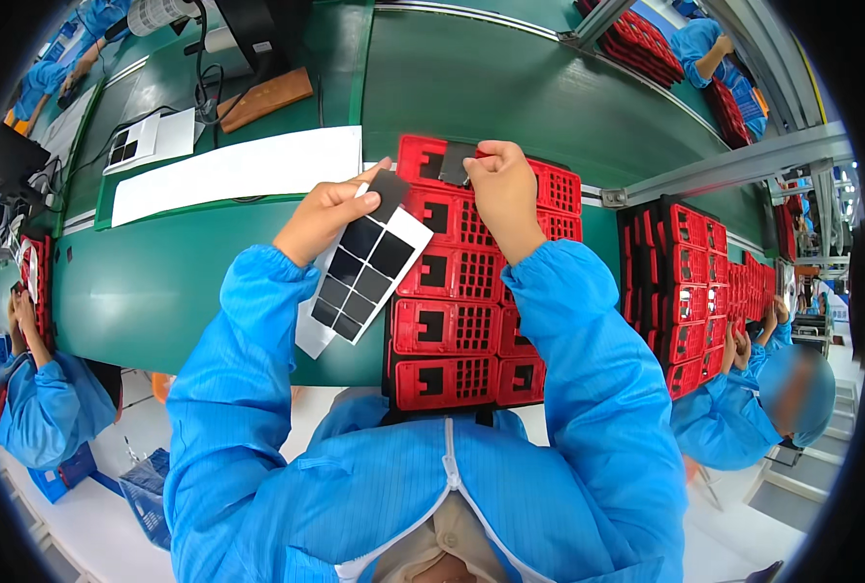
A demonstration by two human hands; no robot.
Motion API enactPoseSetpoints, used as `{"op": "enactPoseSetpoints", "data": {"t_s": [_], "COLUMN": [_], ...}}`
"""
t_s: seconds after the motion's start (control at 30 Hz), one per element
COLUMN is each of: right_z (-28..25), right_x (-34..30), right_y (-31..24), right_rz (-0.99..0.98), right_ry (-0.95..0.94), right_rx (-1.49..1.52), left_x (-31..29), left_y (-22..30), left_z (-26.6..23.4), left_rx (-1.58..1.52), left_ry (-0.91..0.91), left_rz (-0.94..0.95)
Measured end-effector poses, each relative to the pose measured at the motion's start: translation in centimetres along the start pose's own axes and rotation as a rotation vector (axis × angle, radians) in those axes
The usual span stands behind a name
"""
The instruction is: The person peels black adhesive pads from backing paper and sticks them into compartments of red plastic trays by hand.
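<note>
My left hand pinches a white sheet of black rectangular stickers between thumb and fingers. A dark rectangle lies by the thumb at the sheet's upper end; whether it is stuck to the sheet, I cannot tell. Farther right, my right hand has its thumb and index finger closed on the edge of a dark grey rectangular sticker. That sticker lies over the farthest red plastic part. Several red parts with square openings and grids stand in rows below both hands, partly covered by my right forearm.
A long white sheet lies at the far left of the green bench. Behind it are a brown block and cables. Stacked red-and-black trays stand at right, near a metal post. Co-workers sit on both sides.
</note>
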State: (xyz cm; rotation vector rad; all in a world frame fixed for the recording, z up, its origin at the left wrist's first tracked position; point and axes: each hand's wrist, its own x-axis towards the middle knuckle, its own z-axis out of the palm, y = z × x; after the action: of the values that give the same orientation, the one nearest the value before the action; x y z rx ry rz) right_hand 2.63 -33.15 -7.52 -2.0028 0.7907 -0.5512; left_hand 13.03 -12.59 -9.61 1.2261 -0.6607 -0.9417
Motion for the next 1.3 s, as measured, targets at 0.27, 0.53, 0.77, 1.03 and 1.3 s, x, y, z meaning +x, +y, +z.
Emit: {"op": "enactPoseSetpoints", "data": {"t_s": [0.27,0.53,0.77,1.03,1.3], "right_z": [1.9,2.5,2.9,3.2,2.9], "right_x": [0.9,1.7,2.1,2.7,2.1], "right_y": [-0.6,0.5,0.5,1.0,0.2], "right_rz": [0.059,0.034,0.035,0.094,0.118], "right_ry": [-0.053,-0.087,-0.095,-0.101,-0.122], "right_rx": [-0.069,-0.066,-0.091,-0.092,-0.072], "left_x": [0.6,0.4,0.4,0.4,0.3], "left_y": [-1.3,-1.2,-1.1,-1.0,-1.0], "left_z": [0.2,0.6,0.6,0.8,0.8], "left_rx": [-0.039,-0.025,0.000,-0.012,-0.002], "left_ry": [0.016,-0.002,-0.006,-0.009,0.010], "left_rz": [-0.007,0.044,0.052,0.038,0.038]}}
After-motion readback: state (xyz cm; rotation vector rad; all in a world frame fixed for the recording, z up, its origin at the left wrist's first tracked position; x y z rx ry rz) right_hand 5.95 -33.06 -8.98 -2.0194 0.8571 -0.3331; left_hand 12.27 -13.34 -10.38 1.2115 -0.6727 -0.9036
